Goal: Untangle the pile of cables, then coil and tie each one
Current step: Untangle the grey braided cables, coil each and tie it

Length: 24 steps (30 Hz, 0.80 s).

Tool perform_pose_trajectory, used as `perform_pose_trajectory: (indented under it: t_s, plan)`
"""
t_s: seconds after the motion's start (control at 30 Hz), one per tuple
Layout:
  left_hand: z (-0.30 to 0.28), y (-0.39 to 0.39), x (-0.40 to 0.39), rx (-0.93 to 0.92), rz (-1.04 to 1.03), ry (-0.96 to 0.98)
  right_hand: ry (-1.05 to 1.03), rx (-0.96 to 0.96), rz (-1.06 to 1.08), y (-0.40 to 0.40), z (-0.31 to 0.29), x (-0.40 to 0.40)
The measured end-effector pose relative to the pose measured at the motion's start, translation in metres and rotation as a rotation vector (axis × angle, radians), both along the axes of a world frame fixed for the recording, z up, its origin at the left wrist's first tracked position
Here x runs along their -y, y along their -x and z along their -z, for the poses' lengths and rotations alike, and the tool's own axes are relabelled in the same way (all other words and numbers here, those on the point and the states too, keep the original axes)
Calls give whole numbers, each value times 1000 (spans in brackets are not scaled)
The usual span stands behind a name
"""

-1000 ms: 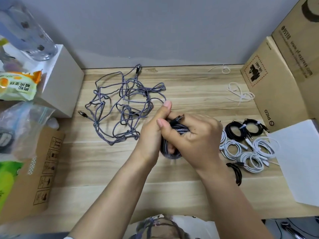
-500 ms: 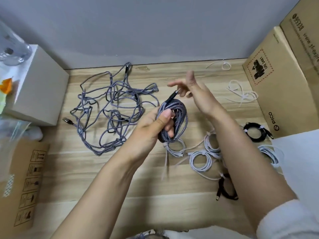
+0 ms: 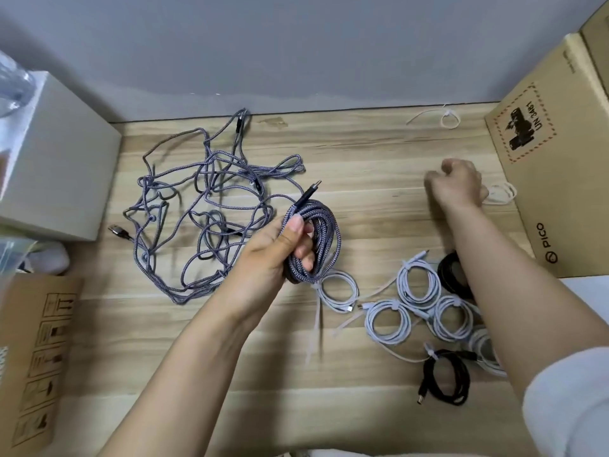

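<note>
The head view looks down on a wooden desk that stands against a grey wall. The left hand is near the middle of the desk. It grips a coiled grey braided cable: the thumb lies on the outside of the coil and the other fingers curl through the loop. The coil is lifted above the desk, and its dark plug end sticks out at the top, pointing up and to the right.

To the left of this coil, the tangled pile of grey braided cables lies loose and spread on the desk, and one plug lies at its left edge.

The right hand is far to the right of the coil, beside the cardboard box. Its fingers are curled in, and it is at a bunch of white ties which lies against the box; the picture is blurred there, so I cannot tell if it pinches a tie. Another white tie lies at the far edge of the desk, near the wall.

Below and to the right of the held coil, several coiled white cables lie close together, each with a tie. One coiled black cable lies just below them, and another black coil is partly hidden behind the right forearm. A white box stands left of the tangled pile.
</note>
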<state>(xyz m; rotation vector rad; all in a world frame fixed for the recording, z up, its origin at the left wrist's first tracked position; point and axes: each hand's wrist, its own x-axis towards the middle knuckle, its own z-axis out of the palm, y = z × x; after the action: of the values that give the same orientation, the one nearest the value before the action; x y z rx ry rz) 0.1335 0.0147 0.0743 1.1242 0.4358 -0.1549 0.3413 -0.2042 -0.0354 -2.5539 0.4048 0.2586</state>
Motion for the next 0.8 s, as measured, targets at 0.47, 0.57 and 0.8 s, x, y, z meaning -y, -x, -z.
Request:
perform_pose_trajectory:
  t_s: [0.47, 0.57, 0.8]
  plan:
    - [-2, 21, -4, 48, -78, -17, -520, 633, -86, 46, -56, -26]
    - [-5, 30, -3, 52, -117, -34, -842, 616, -9, 90, -85, -49]
    - [-15, 55, 10, 59, -105, -71, -1666, 239, 119, 209, -138, -96]
